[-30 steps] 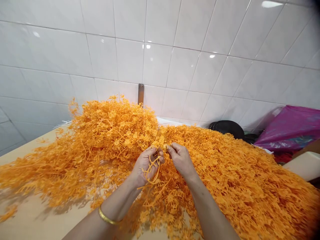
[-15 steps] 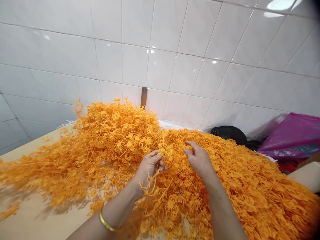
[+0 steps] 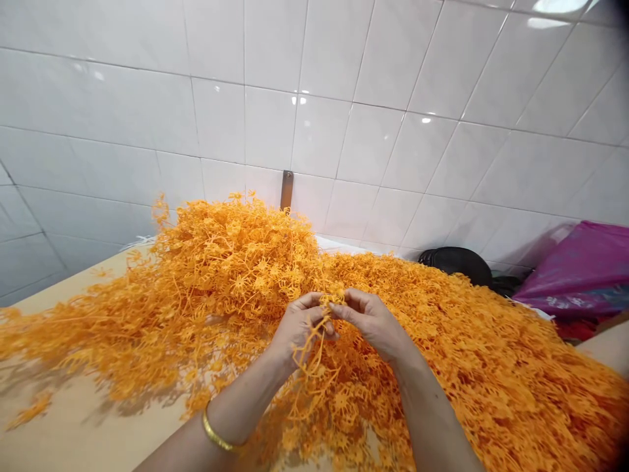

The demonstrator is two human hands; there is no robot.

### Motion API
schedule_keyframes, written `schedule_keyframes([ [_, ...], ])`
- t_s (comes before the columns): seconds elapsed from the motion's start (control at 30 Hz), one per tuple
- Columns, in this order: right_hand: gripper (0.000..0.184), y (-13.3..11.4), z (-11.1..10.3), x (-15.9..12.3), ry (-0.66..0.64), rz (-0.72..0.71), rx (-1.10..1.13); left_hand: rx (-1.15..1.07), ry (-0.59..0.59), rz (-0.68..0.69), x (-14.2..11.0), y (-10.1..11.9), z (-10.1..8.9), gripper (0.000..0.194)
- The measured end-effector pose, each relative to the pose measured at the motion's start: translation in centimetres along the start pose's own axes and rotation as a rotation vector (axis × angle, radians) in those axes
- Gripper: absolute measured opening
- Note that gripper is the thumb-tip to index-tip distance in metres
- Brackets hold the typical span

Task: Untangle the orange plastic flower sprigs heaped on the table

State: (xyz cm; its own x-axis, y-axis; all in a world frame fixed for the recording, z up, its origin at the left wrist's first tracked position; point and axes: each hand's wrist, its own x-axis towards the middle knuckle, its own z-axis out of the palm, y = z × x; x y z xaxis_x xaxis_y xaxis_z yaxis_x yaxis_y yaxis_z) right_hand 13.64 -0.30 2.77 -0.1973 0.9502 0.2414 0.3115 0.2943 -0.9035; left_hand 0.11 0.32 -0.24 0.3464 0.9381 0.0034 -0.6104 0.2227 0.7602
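Between my hands is an orange plastic flower sprig [image 3: 314, 351] with thin branching stems hanging down. My left hand [image 3: 299, 328], with a gold bangle [image 3: 216, 429] on the wrist, pinches its stem. My right hand [image 3: 374, 321] has thumb and forefinger closed on the sprig's top, touching my left fingertips. Beneath and around both hands spreads a large pile of similar orange sprigs [image 3: 472, 354]. A taller heap [image 3: 236, 255] of them rises behind my left hand.
The pile lies on a pale tan tabletop [image 3: 83, 432] against a white tiled wall [image 3: 324, 137]. A brown metal strip [image 3: 286, 190] stands upright at the wall. To the back right are a black rounded object [image 3: 457, 264] and a purple bag [image 3: 574, 272].
My right hand has come left from above the pile and closed on the sprig's top. My left hand keeps hold of the sprig, slightly further right and higher.
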Motion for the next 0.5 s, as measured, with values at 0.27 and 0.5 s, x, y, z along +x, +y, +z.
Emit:
schedule_keyframes([
  [0.27, 0.033, 0.9, -0.1, 0.7, 0.165, 0.077, 0.367, 0.114, -0.075, -0.086, 0.3, -0.3, -0.4, 0.02],
  [0.5, 0.03, 1.5, -0.3, 0.6, 0.041, 0.1, 0.165, 0.017, 0.037, -0.111, 0.6, -0.1, -0.8, 0.022],
])
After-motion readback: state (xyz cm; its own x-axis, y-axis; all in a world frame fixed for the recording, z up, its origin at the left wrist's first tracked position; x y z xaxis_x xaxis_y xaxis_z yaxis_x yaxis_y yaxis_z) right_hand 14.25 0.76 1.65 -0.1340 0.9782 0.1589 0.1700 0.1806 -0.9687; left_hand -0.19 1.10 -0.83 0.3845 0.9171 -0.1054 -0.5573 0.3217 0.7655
